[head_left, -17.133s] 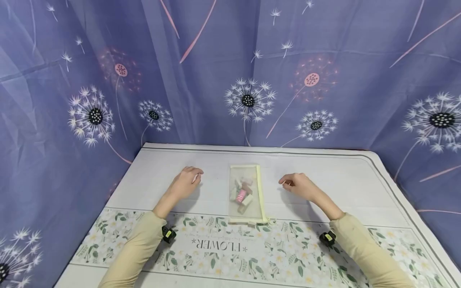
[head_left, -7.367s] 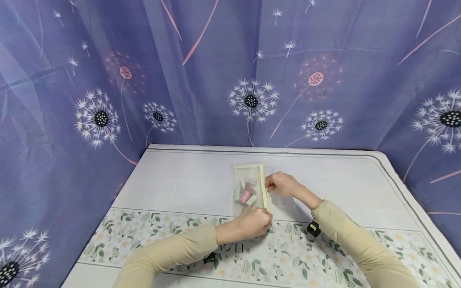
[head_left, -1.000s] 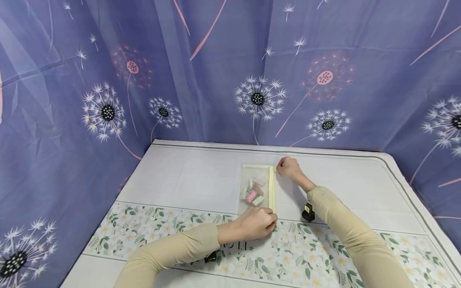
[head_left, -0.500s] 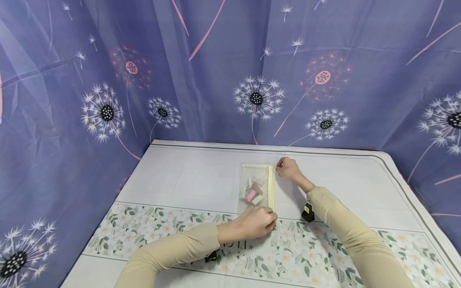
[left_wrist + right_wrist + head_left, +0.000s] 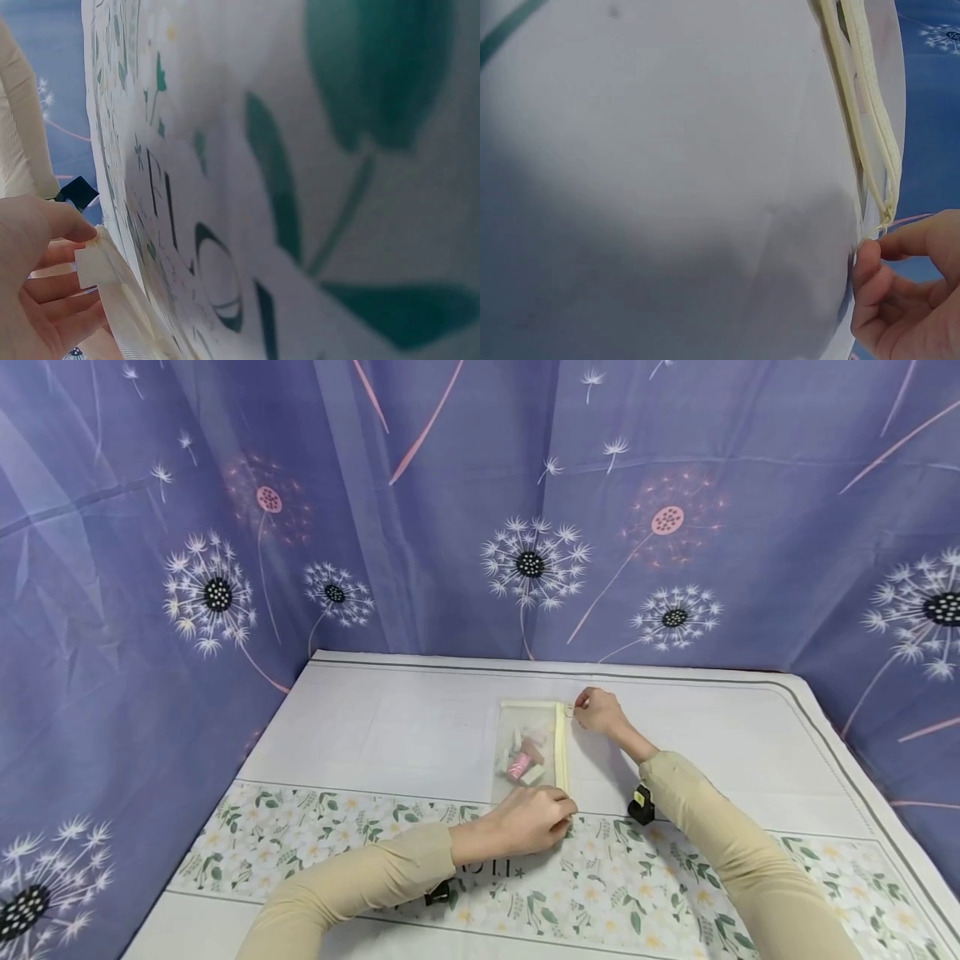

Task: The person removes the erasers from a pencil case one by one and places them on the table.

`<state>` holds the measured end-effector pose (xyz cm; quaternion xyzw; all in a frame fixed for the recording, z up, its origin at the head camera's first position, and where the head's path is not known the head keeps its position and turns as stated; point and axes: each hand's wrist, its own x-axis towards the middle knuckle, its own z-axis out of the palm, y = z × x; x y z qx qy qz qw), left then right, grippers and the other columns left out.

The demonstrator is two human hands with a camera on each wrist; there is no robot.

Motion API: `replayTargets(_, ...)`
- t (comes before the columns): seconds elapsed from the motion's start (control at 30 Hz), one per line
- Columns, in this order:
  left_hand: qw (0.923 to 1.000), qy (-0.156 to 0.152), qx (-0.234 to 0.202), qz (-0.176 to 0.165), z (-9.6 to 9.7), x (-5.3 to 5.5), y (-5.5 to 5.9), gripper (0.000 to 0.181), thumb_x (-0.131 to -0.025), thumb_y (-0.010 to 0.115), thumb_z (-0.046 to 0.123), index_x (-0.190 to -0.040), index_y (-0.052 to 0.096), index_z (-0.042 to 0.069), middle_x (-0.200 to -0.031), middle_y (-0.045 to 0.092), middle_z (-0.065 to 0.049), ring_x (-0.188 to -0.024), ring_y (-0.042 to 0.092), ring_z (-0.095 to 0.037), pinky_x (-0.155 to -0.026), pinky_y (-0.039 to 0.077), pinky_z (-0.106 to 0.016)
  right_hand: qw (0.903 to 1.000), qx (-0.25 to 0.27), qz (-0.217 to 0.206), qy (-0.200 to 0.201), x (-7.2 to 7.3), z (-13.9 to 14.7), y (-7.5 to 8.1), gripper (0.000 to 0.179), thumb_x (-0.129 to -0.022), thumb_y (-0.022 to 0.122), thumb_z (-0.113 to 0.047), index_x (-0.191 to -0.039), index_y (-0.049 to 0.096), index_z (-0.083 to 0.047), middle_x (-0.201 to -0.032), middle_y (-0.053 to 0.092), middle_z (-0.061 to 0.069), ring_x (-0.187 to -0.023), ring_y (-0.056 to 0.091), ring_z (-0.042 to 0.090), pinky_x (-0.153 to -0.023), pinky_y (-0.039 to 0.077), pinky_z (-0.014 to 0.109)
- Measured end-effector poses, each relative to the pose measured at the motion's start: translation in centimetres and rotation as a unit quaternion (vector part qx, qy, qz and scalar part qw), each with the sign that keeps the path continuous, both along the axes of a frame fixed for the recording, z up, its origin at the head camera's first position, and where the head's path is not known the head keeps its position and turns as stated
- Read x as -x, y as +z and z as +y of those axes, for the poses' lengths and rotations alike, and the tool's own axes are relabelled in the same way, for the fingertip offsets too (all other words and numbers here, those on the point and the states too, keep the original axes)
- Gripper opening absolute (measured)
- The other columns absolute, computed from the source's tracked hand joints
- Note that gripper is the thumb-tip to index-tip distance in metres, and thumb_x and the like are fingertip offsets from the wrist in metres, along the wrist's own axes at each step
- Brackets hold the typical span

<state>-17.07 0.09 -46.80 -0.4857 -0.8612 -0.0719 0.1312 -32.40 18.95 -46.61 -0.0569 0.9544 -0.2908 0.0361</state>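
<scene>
A see-through zipper pouch [image 5: 528, 718] with pale yellow trim lies on the table, several small pink, white and brownish pieces [image 5: 522, 764] inside it. At its near right corner, my left hand [image 5: 531, 821] pinches the trim [image 5: 112, 289] between thumb and fingers. My right hand [image 5: 598, 710] is at the far right corner, thumb and forefinger pinching the zipper pull. In the right wrist view the two zipper edges [image 5: 874, 97] stand apart and meet at the slider [image 5: 886, 214] beside the fingertips. The left hand hides the pouch's near edge.
A white table cover [image 5: 405, 718] with a flower-printed band [image 5: 337, 827] lies under the pouch. Behind the table hangs a blue-purple dandelion curtain [image 5: 427, 568]. A small black device [image 5: 641, 806] sits at the right wrist, another [image 5: 437, 892] at the left.
Both hands first lay apart from the pouch, then took hold of it. The right hand moved along the zipper to the far corner, and the zipper edges parted. The last second shows little movement.
</scene>
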Motion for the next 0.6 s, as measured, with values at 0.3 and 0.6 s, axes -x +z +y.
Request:
replayTargets(0.3, 0.9998, -0.012, -0.012, 0.009, -0.1, 0.2, -0.2, 0.004, -0.082, 0.062, 0.02, -0.08, 0.065, 0.02, -0.077, 0.062, 0.009, -0.068, 0.056, -0.001, -0.052, 0.042, -0.005, 0.9997, -0.011, 0.004, 0.023, -0.7, -0.2, 0.6, 0.017, -0.081, 0.052, -0.011, -0.086, 0.065, -0.002, -0.061, 0.066, 0.003, -0.05, 0.055, 0.007, -0.05, 0.043, 0.02)
replayTargets(0.6, 0.9997, 0.0, -0.009, -0.021, 0.0, 0.5, -0.1, 0.012, -0.088, 0.055, 0.021, -0.082, 0.065, 0.021, -0.08, 0.064, 0.009, -0.071, 0.058, -0.002, -0.052, 0.043, -0.005, 0.9987, -0.006, -0.011, 0.049, -1.5, -0.4, 0.5, 0.015, -0.084, 0.053, -0.011, -0.086, 0.064, -0.001, -0.06, 0.064, 0.003, -0.049, 0.054, 0.007, -0.048, 0.042, 0.019)
